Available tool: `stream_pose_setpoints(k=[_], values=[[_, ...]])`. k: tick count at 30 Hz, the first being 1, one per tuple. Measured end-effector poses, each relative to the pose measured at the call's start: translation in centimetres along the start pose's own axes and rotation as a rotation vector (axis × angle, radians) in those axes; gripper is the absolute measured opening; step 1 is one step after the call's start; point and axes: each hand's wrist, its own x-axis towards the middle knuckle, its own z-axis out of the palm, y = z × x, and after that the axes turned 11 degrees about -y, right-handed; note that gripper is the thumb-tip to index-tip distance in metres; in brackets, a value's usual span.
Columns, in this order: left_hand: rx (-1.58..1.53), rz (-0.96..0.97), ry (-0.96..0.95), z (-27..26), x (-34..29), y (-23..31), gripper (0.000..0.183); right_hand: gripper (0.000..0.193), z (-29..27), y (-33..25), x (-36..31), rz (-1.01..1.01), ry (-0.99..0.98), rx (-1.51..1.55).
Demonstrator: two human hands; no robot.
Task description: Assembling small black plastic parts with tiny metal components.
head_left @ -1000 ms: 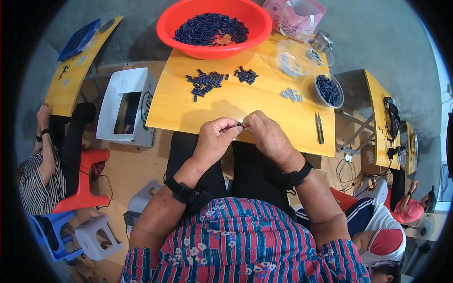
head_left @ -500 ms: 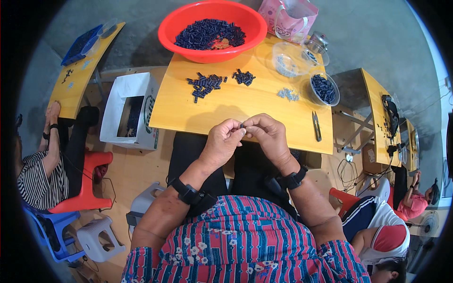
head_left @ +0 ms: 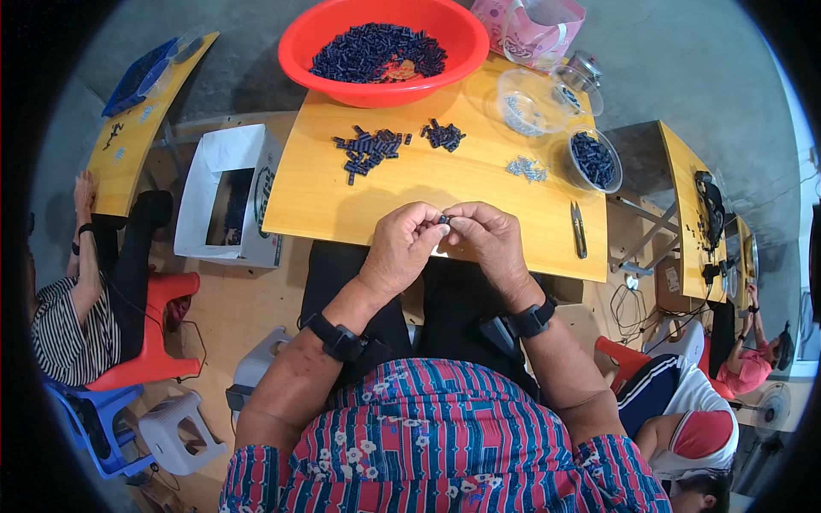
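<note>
My left hand (head_left: 398,246) and my right hand (head_left: 487,239) meet over the near edge of the wooden table (head_left: 342,209). Fingertips of both pinch one small dark plastic piece (head_left: 444,220) between them; its exact shape is mostly covered. Beyond my hands lie a larger pile of black parts (head_left: 371,154) and a smaller pile of black parts (head_left: 443,135). A little heap of silvery metal bits (head_left: 527,168) sits to the right. Near the right edge rests a pair of dark thread snips (head_left: 579,231).
A red basin (head_left: 295,68) of black parts stands at the back. At the right are a clear tub of black parts (head_left: 593,162), a clear container (head_left: 523,107) and a pink bag (head_left: 539,34). A white box (head_left: 205,192) stands left of the table. Other people sit on both sides.
Both hands have shifted very slightly, and the dark piece shows a bit more between the fingertips. The view has tilted a little. The piles look the same.
</note>
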Motion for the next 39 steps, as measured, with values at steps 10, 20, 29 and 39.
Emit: stream_pose_setpoints(k=[10, 20, 29, 39], values=[[0.143, 0.043, 0.069, 0.0, 0.7, -1.2, 0.008, 0.017, -1.0, 1.1, 1.7, -0.006, 0.007, 0.055], [0.132, 0.034, 0.075, 0.0, 0.7, -1.3, 0.010, 0.016, -1.2, 1.2, 1.7, 0.027, -0.024, 0.082], [0.109, 0.031, 0.085, 0.1, 0.6, -1.3, 0.009, 0.015, -1.1, 1.2, 1.6, 0.015, -0.024, 0.060], [0.103, 0.028, 0.095, 0.2, 0.7, -1.3, 0.012, 0.014, -0.8, 0.6, 1.4, 0.006, 0.002, -0.045]])
